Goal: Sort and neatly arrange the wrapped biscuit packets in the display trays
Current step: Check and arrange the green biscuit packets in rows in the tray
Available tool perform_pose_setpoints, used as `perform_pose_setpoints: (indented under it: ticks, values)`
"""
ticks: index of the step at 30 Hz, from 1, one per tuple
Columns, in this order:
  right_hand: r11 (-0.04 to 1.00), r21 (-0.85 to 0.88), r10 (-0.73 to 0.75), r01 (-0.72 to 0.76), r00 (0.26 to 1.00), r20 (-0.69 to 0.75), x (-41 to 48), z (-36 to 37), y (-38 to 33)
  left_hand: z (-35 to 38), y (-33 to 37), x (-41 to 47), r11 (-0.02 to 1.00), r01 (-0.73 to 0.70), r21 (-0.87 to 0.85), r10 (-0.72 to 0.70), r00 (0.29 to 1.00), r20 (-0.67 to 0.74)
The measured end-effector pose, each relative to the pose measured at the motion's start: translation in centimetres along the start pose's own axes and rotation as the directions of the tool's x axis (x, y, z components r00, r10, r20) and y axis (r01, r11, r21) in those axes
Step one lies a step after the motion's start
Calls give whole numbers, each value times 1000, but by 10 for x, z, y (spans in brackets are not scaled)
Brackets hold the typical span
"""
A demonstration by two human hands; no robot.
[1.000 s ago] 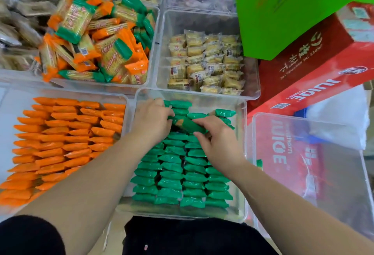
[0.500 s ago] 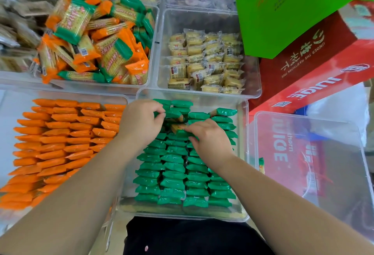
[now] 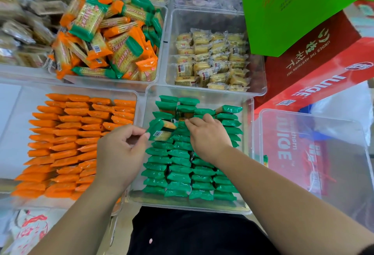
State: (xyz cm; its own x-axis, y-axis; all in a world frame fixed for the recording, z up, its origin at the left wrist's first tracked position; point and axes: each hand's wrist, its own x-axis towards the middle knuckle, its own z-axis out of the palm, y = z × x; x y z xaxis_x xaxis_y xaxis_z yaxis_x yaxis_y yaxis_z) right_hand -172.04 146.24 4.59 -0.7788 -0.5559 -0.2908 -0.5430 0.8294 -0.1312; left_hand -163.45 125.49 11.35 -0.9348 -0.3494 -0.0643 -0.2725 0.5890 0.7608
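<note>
Head | left hand [image 3: 121,149] pinches glossy green packet [image 3: 159,130] | clear plastic tray [image 3: 248,153]

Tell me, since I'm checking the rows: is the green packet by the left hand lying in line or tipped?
Tipped. The green packet lies askew across the rows, barcode up, pinched at its end by the left hand.

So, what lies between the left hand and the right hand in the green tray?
In the head view, a tilted green packet pinched by the left hand, then rows of green packets up to the right hand.
</note>
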Motion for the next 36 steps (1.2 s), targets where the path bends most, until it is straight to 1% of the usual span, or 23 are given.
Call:
perform_pose_setpoints:
  ticks: [2,3,5,7,9,10,11,12,14,15,17,19,21,23,24,25,27,29,30,31,33,34,36]
  values:
    - [1000,17,17,-17,1000,22,-3,-9,-3,2,2,-4,986,138,-96,-136,990,18]
    - [998,59,28,-29,1000,9,-6,-13,-4,2,4,-6,967,201,-159,-199,980,31]
    - [967,249,76,-58,995,-62,-17,-21,-5,4,11,-11,910,294,-293,-289,955,61]
    - [897,431,142,-93,986,-83,-34,-28,-4,6,19,-18,856,347,-384,-343,936,83]
    - [833,534,191,-147,981,-28,-54,-35,0,9,25,-27,827,373,-420,-369,925,94]
    - [778,601,218,-184,976,17,-65,-40,3,12,28,-32,815,384,-433,-379,920,103]
    - [694,685,240,-223,968,72,-76,-45,5,14,30,-37,804,397,-442,-387,915,118]
    - [576,776,252,-256,959,129,-87,-50,8,16,32,-43,792,408,-454,-393,910,133]
    - [268,920,217,-284,949,230,-109,-56,11,19,41,-57,758,424,-495,-406,901,150]
    - [144,950,197,-277,949,247,-119,-58,12,20,46,-64,739,426,-522,-408,900,155]
    - [6,972,205,-235,952,229,-136,-60,15,21,57,-76,713,419,-563,-399,902,167]
    - [-73,978,266,-198,941,210,-148,-59,19,21,66,-85,730,395,-558,-367,915,168]
    - [-82,981,357,-178,914,195,-156,-57,23,18,74,-93,750,378,-543,-334,925,182]
    - [-75,983,389,-170,902,186,-161,-54,26,14,82,-99,735,371,-568,-299,929,219]
    - [-112,979,368,-169,908,199,-163,-52,27,12,87,-102,713,365,-599,-275,931,240]
    - [-181,968,326,-174,918,226,-165,-52,26,9,93,-105,684,361,-634,-248,932,262]
    - [-354,914,218,-195,934,284,-166,-48,24,7,101,-110,641,361,-678,-205,931,301]
    - [-507,836,147,-210,935,324,-168,-43,22,7,106,-111,619,381,-686,-201,922,331]
    - [-565,798,124,-209,935,332,-169,-41,23,8,106,-111,604,406,-686,-217,912,348]
    - [-608,768,105,-200,939,328,-170,-39,24,8,106,-110,580,440,-685,-245,897,368]
    - [-657,735,77,-168,955,288,-173,-41,26,11,100,-108,511,509,-693,-320,861,396]
    - [-666,731,67,-150,964,258,-175,-44,28,13,96,-107,475,538,-696,-357,841,407]
    - [-664,739,56,-118,977,206,-180,-52,32,15,89,-107,440,588,-678,-395,805,442]
